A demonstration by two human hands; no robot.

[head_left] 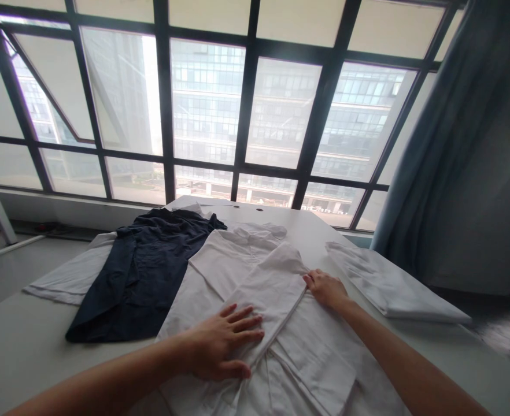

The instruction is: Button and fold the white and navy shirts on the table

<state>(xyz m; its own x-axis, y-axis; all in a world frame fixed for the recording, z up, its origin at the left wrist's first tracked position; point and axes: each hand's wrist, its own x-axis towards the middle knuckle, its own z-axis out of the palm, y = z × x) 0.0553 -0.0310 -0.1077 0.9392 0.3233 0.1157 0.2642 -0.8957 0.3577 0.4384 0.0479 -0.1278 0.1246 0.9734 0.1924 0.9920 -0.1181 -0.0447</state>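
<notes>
Lying on white table (16, 341): white shirt (237, 271), sleeve folded across. Left hand (222, 342) flat, fingers spread, pressing sleeve. Right hand (326, 288) pinching sleeve edge. Dark shirt (146, 266) just left; folded white garment (389, 283) right.

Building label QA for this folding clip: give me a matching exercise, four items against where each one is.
Column 1
1. left hand
2. right hand
3. navy shirt
4. folded white garment

Column 2
A. on the right side of the table, apart from both hands
B. palm down, flat on the folded-over sleeve of the white shirt
C. left of the white shirt, partly over a second white garment
D. fingertips at the sleeve's right edge

Pairs: 1-B, 2-D, 3-C, 4-A
</notes>
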